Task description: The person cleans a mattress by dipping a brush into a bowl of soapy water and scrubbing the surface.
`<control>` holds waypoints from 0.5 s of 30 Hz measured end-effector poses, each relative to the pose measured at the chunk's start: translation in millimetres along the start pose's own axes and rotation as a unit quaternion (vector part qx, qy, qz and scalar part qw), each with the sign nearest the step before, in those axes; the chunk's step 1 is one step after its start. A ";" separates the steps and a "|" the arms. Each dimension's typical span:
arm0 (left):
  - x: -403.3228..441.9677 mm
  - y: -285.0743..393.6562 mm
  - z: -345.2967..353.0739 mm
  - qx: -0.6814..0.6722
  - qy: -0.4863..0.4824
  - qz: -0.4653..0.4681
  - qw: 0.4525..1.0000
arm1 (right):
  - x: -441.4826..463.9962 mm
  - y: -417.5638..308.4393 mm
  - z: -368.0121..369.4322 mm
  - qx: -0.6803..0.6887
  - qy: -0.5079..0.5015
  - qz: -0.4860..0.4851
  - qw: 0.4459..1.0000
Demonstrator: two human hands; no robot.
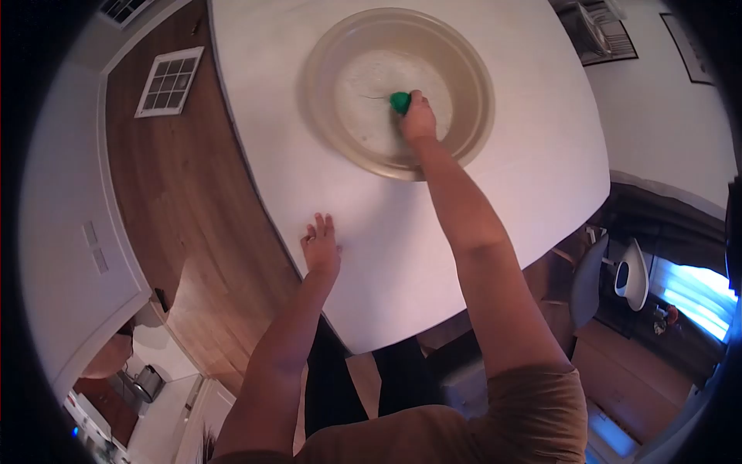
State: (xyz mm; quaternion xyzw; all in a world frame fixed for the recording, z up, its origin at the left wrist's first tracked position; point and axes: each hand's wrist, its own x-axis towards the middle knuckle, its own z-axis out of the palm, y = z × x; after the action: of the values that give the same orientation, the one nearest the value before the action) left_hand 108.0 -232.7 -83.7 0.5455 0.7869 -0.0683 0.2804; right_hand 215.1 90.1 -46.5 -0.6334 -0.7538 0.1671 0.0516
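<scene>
At the near corner of the white table [371, 309], the person's two bare forearms reached in over the top; the left hand [321, 246] rested just inside the left edge, palm down, its fingers partly spread and loosely bent, with nothing seen in its hold; farther in, toward the far part of the table and well apart from the right edge, stood a large, round, beige basin [325, 116] with a wide rim; the right hand [418, 120] reached over the basin's near rim, its fingers mostly closed round a small, bright green object [399, 102], whose material could not be told; the green object was inside the basin's outline, right of its middle, and a thin dark strand lay to its left; the basin's pale bottom looked mottled; beyond the table's right edge stood a grey chair [589, 288]; past the left edge, on the wooden floor [174, 185], lay a white-framed panel [170, 82] divided into small grey squares.
</scene>
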 end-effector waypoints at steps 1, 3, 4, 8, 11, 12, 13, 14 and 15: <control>2.1 -0.7 0.2 0.000 0.002 0.007 1.000 | -2.5 -3.3 -6.9 0.015 0.033 -0.036 0.999; 2.0 -1.9 0.7 0.009 -0.017 -0.007 1.000 | -5.3 -1.7 -20.2 0.026 0.069 -0.069 0.995; 2.2 -2.1 0.7 0.009 -0.022 -0.008 1.000 | -7.5 4.1 -23.6 0.010 0.051 -0.100 0.994; 1.2 0.3 7.3 0.038 -0.020 -0.013 0.999 | -16.4 13.8 -55.0 -0.067 0.014 -0.156 0.985; 5.1 -1.2 2.7 0.044 -0.020 -0.013 0.999 | -33.8 20.1 -92.4 -0.063 -0.010 -0.144 0.987; 4.7 -2.8 4.2 0.045 -0.003 -0.012 0.999 | -48.2 22.0 -102.6 -0.010 0.042 -0.139 0.989; 1.1 -2.6 7.1 0.047 0.011 -0.010 0.999 | -65.2 32.1 -111.5 -0.008 0.028 -0.122 0.992; 3.7 0.2 5.7 0.053 -0.004 -0.003 0.999 | -78.0 45.5 -122.7 0.072 0.081 -0.157 0.982; 3.0 2.5 3.1 0.049 -0.002 -0.010 0.999 | -94.9 62.2 -128.0 0.151 0.132 -0.189 0.961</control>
State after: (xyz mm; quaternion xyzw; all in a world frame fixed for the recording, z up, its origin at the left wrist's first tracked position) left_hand 110.7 -230.6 -87.3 0.5509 0.7872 -0.1107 0.2542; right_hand 328.8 30.5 66.6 -0.4810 -0.8121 0.1816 0.2760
